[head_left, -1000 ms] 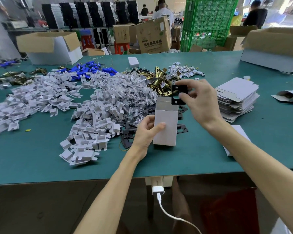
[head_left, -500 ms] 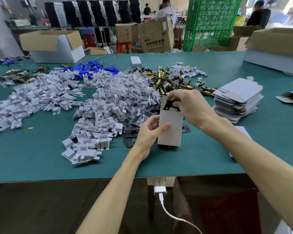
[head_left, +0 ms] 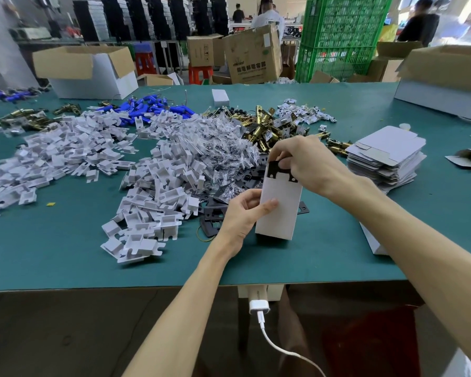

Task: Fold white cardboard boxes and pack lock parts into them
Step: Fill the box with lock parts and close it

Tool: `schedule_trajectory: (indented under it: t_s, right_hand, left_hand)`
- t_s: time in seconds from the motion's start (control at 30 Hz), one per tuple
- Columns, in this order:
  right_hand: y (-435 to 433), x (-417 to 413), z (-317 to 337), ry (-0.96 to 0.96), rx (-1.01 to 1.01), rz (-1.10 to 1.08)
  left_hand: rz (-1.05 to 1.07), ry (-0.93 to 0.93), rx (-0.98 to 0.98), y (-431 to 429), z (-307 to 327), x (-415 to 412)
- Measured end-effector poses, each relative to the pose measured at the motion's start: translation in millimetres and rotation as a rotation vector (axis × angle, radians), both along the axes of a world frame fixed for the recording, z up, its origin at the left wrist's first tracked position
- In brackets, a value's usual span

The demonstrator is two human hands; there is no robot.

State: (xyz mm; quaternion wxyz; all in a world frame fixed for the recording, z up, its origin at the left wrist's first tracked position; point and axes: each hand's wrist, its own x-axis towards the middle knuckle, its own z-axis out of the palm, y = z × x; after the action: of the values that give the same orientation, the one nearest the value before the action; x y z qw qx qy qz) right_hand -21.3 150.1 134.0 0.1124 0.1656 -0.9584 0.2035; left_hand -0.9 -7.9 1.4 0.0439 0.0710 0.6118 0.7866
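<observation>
A small white cardboard box point(head_left: 279, 210) stands upright on the green table point(head_left: 65, 248), its top open. My left hand point(head_left: 242, 213) grips its left side, thumb across the front. My right hand point(head_left: 302, 161) pinches a flat black plate point(head_left: 276, 168) that sticks halfway out of the box's open top. More black plates point(head_left: 214, 214) lie on the table behind the box. Brass latch parts point(head_left: 264, 129) and small clear bags point(head_left: 218, 148) are heaped further back.
A big heap of white plastic inserts point(head_left: 152, 191) covers the table's left and middle. A stack of flat white box blanks point(head_left: 384, 156) sits to the right. Blue parts point(head_left: 152, 107) and open cartons point(head_left: 90, 72) stand at the back. People work beyond the table.
My right hand brought the black plate down from above the box into its open top. My left hand kept its hold on the box.
</observation>
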Motion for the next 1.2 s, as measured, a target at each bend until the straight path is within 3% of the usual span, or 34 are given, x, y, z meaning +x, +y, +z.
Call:
schedule_trajectory:
  t_s: [0.2,0.37,0.47,0.77,0.97,1.2]
  right_hand:
    - [5.1,-4.9,-6.4,-0.123,0.017,0.022]
    - [7.5,-1.2,-19.1,-0.221,-0.097,0.034]
    - [5.9,-1.1,-19.2,-0.247,-0.039,0.048]
    - [-13.3,15.4,-3.9,-0.068,0.212,0.06]
    - [-50.7,25.3,-12.8,0.206,0.246,0.113]
    - [-109.8,-7.7,-35.4,-0.026,0.394,0.053]
  left_hand:
    - [-0.023,-0.032,-0.068,0.0,3.4,3.4]
    - [-0.01,-0.046,-0.071,-0.1,4.3,4.3]
    - [-0.009,-0.048,-0.078,0.8,4.0,4.1]
    - [-0.015,-0.032,-0.021,0.3,4.1,3.5]
    - [0.013,0.018,-0.081,-0.7,-0.5,1.9]
    - [0.086,0.037,-0.215,0.1,-4.1,-3.1]
